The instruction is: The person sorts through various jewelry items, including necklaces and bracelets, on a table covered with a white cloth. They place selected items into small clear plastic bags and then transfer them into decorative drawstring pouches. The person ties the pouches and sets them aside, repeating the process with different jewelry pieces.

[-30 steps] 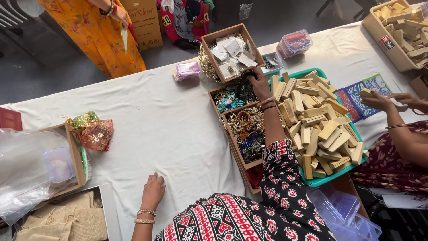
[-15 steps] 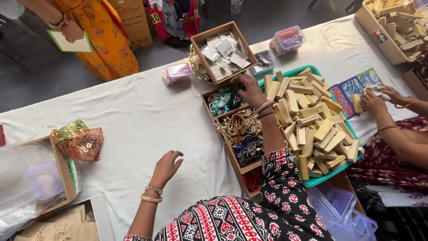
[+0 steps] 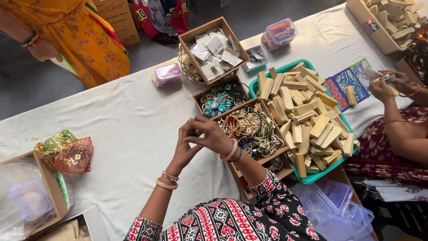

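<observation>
Head view: the left hand (image 3: pixel 185 145) and right hand (image 3: pixel 213 136) meet above the white-clothed worktop (image 3: pixel 129 134), fingers (image 3: pixel 196 139) pinched together; whatever they pinch is too small to tell. Just beside them, a brown cardboard tray (image 3: pixel 254 129) holds beaded bangles. A teal plastic basket (image 3: pixel 307 120) carries wooden blocks. Open cloth lies leftward.

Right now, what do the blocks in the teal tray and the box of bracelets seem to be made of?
Blocks: probably bare wood, pale tan, matte, sawn-looking edges. Teal tray: likely plastic, smooth, evenly coloured rim. Box: brown cardboard or thin wood, unclear. Bracelets: seemingly beads, some metallic.
</observation>
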